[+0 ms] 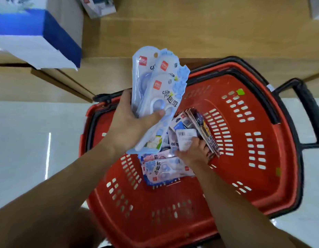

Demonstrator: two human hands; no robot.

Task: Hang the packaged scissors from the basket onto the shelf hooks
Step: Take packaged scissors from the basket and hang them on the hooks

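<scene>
forearms [53, 190] lead in: left grip [131, 124] clasps three scissor packs [155, 97]; right grip [195, 152] pinches another pack [186, 138] in the basket [253, 199]. gathering step; next, lift it clear.

One camera, worn on the person's head, looks forward and steeply down, almost straight onto a red basket [155, 230] standing on a pale floor [20, 140]. It sits near: both forearms [47, 203] cross the bottom edge, and the packs [160, 97] in the left hand [130, 126] come closest to the lens. The wide lens bends the edges; the cardboard boxes [191, 33] at the top seem slightly blurred.
</scene>
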